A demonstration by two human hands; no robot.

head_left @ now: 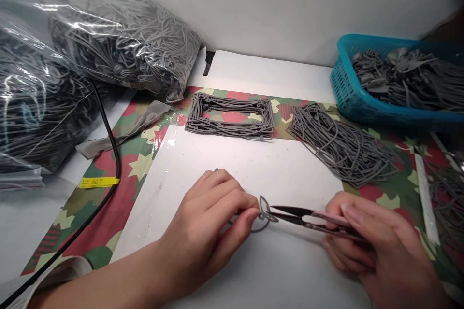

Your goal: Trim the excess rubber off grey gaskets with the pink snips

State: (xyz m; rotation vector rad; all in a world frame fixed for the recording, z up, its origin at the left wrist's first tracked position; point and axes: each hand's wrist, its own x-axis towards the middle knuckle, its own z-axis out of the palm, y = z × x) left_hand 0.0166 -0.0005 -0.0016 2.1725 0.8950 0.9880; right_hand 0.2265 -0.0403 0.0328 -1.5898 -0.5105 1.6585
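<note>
Between the thumb and fingers of my left hand (pixel 221 217) is a thin grey rubber gasket (pixel 264 224), mostly hidden by the hand. Two small pointed loops of it stick out past the fingertips on the right. My right hand (pixel 377 246) grips a pair of thread snips (pixel 311 217) with dark, pointed blades. The blades are parted, and their tips are close to the gasket's loops; whether they touch it I cannot tell. Under both hands lies a white sheet (pixel 188 169).
Grey gaskets are stacked in a rectangular frame (pixel 230 130), with a loose pile (pixel 340 145) beside it. A blue basket (pixel 342 75) of grey parts stands at the back right. Clear bags (pixel 123 34) fill the left. A black cable (pixel 116 154) with a yellow tag runs down the left side.
</note>
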